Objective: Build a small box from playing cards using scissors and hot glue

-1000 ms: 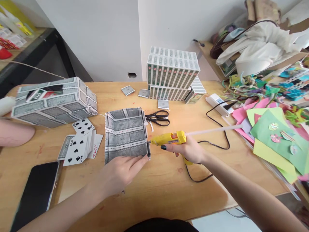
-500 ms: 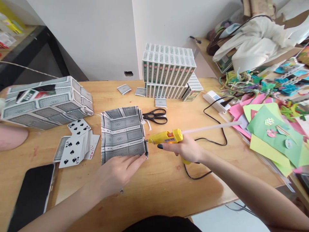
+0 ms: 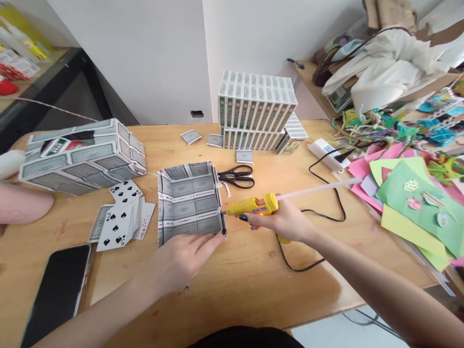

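An open box made of grey-backed playing cards (image 3: 190, 203) lies in front of me. My left hand (image 3: 183, 256) grips its near wall, with the fingertips at the near right corner. In my right hand (image 3: 284, 217) is a yellow glue gun (image 3: 252, 205), its nozzle touching or very close to the box's right edge. A translucent glue stick (image 3: 321, 187) juts from the gun's back. Black-handled scissors (image 3: 239, 176) lie just behind the box's right side, next to a thin white strip. Whether glue is coming out cannot be seen.
Left of the box are loose playing cards (image 3: 121, 217), a phone (image 3: 58, 295) and a larger card-covered box (image 3: 85, 154). Stacked card packs (image 3: 255, 108) stand at the back. The gun's black cord (image 3: 340, 203) winds near a white power strip (image 3: 328, 154). Coloured paper (image 3: 416, 203) lies right.
The whole scene has shifted slightly right and down in view. Both hands keep their places on the box and the glue gun, and the nozzle stays at the right edge.
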Available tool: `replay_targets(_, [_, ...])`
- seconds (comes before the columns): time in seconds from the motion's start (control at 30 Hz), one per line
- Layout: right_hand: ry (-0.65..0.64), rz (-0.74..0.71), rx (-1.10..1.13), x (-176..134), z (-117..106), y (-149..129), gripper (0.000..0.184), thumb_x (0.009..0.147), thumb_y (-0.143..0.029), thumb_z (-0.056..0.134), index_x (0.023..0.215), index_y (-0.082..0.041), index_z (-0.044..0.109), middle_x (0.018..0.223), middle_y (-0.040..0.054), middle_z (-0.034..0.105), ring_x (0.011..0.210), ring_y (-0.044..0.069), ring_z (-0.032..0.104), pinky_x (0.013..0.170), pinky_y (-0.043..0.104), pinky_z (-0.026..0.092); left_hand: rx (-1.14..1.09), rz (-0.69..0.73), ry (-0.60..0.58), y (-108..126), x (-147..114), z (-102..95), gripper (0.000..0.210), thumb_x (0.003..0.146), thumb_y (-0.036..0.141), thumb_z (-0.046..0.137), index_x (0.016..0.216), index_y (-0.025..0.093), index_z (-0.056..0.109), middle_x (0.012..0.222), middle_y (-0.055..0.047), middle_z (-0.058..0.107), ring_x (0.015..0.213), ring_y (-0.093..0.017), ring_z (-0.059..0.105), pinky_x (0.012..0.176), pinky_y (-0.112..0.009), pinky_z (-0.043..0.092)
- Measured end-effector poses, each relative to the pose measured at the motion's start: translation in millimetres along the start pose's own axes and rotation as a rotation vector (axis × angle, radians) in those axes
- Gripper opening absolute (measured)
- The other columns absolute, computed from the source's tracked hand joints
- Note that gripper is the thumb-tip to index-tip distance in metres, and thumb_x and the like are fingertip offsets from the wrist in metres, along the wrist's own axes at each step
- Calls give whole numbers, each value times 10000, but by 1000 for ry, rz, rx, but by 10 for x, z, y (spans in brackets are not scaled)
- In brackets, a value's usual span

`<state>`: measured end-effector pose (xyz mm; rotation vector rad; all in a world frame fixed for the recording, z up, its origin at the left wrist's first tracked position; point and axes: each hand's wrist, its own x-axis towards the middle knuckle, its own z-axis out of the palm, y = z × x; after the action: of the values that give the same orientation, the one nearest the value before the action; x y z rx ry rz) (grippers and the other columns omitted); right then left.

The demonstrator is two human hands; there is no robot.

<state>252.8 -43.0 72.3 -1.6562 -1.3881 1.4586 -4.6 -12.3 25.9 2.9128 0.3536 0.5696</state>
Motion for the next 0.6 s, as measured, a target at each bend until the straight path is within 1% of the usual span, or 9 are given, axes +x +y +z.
replay_targets(0.17, [80, -61, -137, -22, 21, 7, 290, 768, -466, 653, 776, -183, 715, 620, 17, 663, 580, 146, 610, 535, 239, 462, -6, 5, 10, 2, 11, -11, 336, 866, -9, 424, 1170, 60, 550, 984, -107, 722, 767, -190, 696, 591, -306, 583])
replay_targets(0.27, [80, -108, -251, -27, 22, 14, 310, 794, -472, 620, 739, -179, 703, 585, 9, 640, 531, 125, 573, 491, 222, 425, -8, 7, 14, 1, 15, -16, 336, 860, -16, 421, 1163, 54, 551, 979, -111, 720, 762, -193, 697, 593, -311, 589])
replay_targets(0.33, [66, -116, -280, -28, 20, 18, 323, 804, -476, 604, 724, -177, 696, 564, 1, 616, 511, 113, 547, 477, 215, 410, -13, 8, 17, 1, 13, -17, 346, 860, -18, 415, 1173, 54, 544, 984, -113, 719, 772, -193, 697, 608, -313, 595])
replay_targets(0.47, [30, -48, -184, -24, 23, 33, 330, 788, -490, 612, 779, -177, 714, 585, 0, 605, 506, 110, 523, 469, 219, 421, -4, -1, 21, 3, 0, -11, 364, 878, 1, 398, 1210, 75, 528, 985, -112, 720, 796, -185, 698, 625, -297, 599])
replay_targets(0.6, [-15, 29, -22, -3, 30, 70, 352, 768, -502, 632, 920, -201, 734, 663, 0, 635, 517, 105, 489, 463, 223, 436, -11, -7, 3, 6, -5, -7, 371, 889, 18, 396, 1234, 75, 517, 984, -111, 717, 806, -193, 700, 633, -309, 602])
